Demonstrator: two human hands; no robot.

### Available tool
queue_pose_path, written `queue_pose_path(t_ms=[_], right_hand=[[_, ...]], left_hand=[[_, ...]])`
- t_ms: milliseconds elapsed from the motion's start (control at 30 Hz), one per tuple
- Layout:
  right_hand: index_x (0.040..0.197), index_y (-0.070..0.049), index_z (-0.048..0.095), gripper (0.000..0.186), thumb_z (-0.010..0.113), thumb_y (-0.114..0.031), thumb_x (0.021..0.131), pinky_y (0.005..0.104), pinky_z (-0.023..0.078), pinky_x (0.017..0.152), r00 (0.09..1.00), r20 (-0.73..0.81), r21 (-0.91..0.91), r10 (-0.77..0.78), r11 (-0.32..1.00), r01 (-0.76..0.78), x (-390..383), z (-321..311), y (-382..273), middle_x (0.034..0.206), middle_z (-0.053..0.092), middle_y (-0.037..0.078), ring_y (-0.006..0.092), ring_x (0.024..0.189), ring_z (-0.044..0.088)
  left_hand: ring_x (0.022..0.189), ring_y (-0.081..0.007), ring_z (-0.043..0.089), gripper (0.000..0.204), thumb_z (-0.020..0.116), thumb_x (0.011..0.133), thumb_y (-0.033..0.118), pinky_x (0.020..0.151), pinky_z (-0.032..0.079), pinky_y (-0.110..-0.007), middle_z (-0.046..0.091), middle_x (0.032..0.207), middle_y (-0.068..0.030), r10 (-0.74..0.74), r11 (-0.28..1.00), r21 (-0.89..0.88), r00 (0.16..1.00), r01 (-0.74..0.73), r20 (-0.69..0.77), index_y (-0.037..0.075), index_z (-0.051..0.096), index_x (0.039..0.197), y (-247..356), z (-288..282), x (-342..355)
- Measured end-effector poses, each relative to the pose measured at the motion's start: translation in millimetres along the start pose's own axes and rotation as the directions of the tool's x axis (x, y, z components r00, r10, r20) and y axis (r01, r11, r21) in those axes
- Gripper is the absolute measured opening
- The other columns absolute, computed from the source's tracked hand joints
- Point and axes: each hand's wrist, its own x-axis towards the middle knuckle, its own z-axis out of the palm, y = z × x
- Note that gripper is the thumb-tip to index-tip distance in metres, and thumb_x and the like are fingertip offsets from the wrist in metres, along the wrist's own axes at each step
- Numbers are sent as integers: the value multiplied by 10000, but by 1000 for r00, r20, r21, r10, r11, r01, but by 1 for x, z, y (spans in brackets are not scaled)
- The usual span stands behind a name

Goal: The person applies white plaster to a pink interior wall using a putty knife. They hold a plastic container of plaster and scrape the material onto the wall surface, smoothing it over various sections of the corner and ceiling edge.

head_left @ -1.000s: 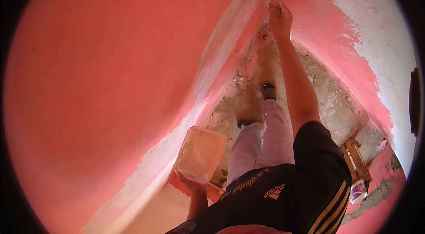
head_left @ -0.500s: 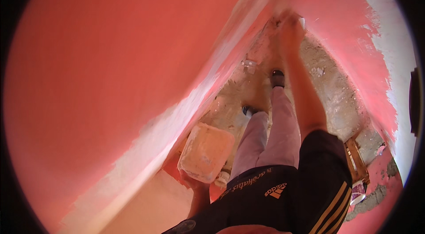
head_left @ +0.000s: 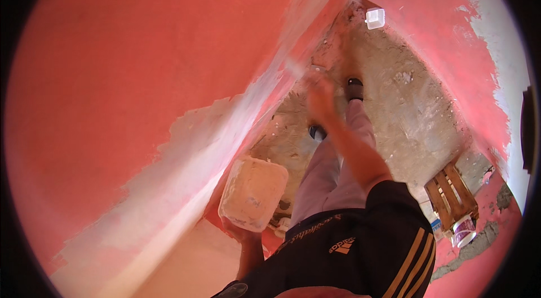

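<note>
My left hand is closed on the near side of a pale rectangular plastic tub, smeared with whitish residue, beside the left wall. Most of its fingers are hidden under the tub. My right hand is blurred by motion, closed round a pale flat-bladed tool. The tool reaches to the lower part of the red-pink left wall, at a whitish smeared band that slants along it. The blur hides the tool's exact shape.
A small white plastic container lies in the far corner. On the right are a wooden slatted crate and a white-and-purple bucket. The bare floor is rough and stained. A half-painted pink wall rises on the right.
My right hand has come back from the far corner, nearer and to the left, bringing the tool to the left wall. The tub has shifted slightly left. The white container now shows fully.
</note>
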Motion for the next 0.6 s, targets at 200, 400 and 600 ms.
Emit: queue_pose_path(t_ms=[200,400,600], right_hand=[[1027,-29,664,293,519,-283,1029,289,467,650,824,-508,106,-250,931,348,205,-102,-55,826,607,7,141,730,572],[1276,-70,622,340,503,-98,958,336,526,869,941,-79,-249,-330,920,302,17,31,-82,1170,659,137,230,1058,648],[1294,-56,620,355,531,-14,952,369,549,807,895,70,-71,-440,893,445,-54,28,-61,1113,691,192,296,962,689]], left_hand=[[1022,-207,614,763,883,651,258,858,511,-377,613,1168,-127,-154,960,-236,988,149,-3,-45,534,1258,-8,17,0],[973,-192,621,748,884,651,236,814,524,-354,623,1142,-104,-439,725,-598,899,342,-17,-37,538,1255,41,25,5],[1025,-177,600,624,801,784,238,836,520,-334,603,1160,-106,-49,987,-153,998,44,-35,-37,523,1270,17,-10,-5]])
